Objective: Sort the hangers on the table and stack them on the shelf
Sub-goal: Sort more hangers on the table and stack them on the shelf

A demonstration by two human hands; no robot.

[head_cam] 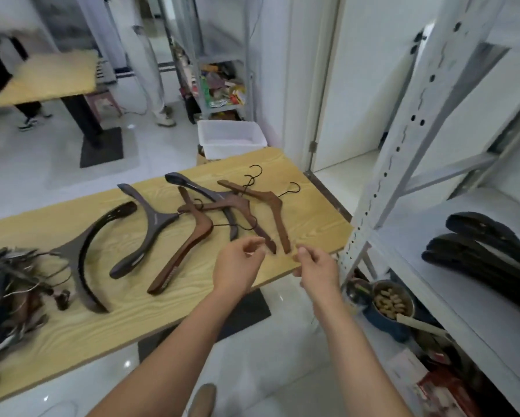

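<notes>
Hangers [189,246] spread on table [313,224], brown ones reaching its near edge; left hand [237,263] and right hand [316,266] hover there, fingers loosely curled, empty. Black hangers [487,257] lie on shelf [427,224] beside.

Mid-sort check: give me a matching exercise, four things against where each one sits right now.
Things:
1 brown hangers
2 black stack
3 white bin
4 tangled pile

Places:
A on the shelf
B beyond the table
C table's left end
D table's right end

Pairs: 1-D, 2-A, 3-B, 4-C
</notes>
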